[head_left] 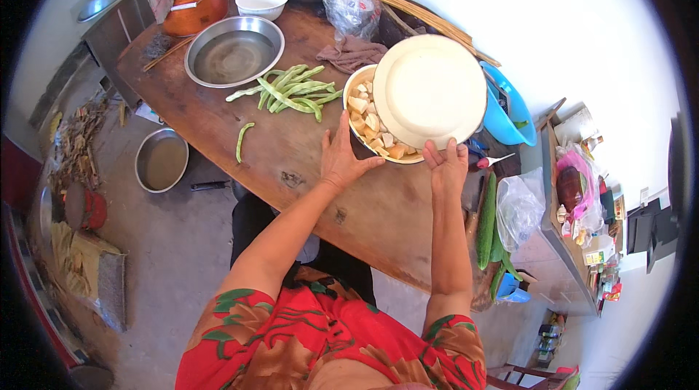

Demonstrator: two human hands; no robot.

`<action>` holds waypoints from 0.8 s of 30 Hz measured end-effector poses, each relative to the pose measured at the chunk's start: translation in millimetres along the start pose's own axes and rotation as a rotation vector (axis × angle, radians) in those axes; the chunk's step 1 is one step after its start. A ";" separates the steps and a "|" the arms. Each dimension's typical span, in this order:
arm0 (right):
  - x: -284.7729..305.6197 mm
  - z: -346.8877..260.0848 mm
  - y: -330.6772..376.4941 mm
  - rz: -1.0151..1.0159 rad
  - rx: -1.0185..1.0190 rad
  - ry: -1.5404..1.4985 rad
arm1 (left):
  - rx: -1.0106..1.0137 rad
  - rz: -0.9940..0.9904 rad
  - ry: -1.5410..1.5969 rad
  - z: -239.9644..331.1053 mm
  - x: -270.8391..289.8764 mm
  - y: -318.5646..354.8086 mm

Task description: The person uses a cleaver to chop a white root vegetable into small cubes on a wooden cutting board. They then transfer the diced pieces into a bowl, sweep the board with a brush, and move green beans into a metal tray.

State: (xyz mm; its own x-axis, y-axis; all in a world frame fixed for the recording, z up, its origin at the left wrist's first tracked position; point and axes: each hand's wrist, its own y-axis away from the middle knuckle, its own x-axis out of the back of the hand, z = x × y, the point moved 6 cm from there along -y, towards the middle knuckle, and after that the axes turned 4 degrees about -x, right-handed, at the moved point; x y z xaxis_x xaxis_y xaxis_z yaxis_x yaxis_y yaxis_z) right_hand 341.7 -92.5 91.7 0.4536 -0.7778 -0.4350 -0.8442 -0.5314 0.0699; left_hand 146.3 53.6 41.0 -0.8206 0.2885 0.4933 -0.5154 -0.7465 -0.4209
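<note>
A cream-coloured round plate [429,88] is tilted over a bowl [355,134] of pale yellow chunks [370,125], hiding its right part. The chunks look like cut potato or a similar vegetable. My right hand [448,162] pinches the plate's lower rim between thumb and fingers. Cupped round the bowl's near left side, my left hand [339,161] has its fingers along the outer wall and its thumb stretched to the right. Left of the bowl lies a heap of green beans [291,89], with one bean [242,141] apart from it.
A steel basin [234,52] of water, a white bowl [262,3] and an orange bucket [200,1] stand at the far left. A blue basin [510,117], a knife [494,161] and cucumbers [486,223] are at the right. Another basin [162,161] stands below the table's left edge.
</note>
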 end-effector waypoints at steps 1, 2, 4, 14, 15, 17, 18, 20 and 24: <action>1.8 4.6 -0.5 -0.006 -0.040 -0.020 | 0.003 -0.002 0.001 1.5 0.8 0.1; 3.2 9.2 -1.0 -0.011 -0.080 -0.041 | 0.005 -0.005 0.002 3.0 1.7 0.0; 3.9 16.3 -0.4 0.006 -0.127 -0.053 | 0.013 -0.012 0.010 3.9 3.1 -0.2; 6.3 42.8 -1.7 0.029 -0.309 -0.038 | -0.005 -0.002 0.024 1.6 0.7 -0.1; 6.1 44.4 -1.8 0.030 -0.322 -0.041 | -0.005 -0.007 0.037 2.5 0.6 0.0; 2.6 46.1 1.6 0.036 -0.347 -0.048 | -0.008 0.008 0.026 2.4 -0.1 0.8; 2.4 48.3 1.2 0.040 -0.363 -0.042 | -0.010 0.014 0.022 2.3 -0.5 1.3; 3.9 49.6 0.0 0.062 -0.388 -0.039 | 0.001 -0.015 0.038 4.5 0.8 1.0; -7.6 39.9 5.6 -0.009 -0.430 0.145 | 0.045 -0.026 0.021 7.7 6.1 1.7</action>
State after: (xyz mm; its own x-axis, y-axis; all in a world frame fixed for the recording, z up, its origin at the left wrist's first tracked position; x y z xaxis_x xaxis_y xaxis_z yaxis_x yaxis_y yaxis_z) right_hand 322.2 -76.2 59.6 0.5214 -0.7952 -0.3096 -0.6585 -0.6057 0.4467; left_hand 142.3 49.4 49.1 -0.8121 0.3203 0.4878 -0.5256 -0.7646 -0.3731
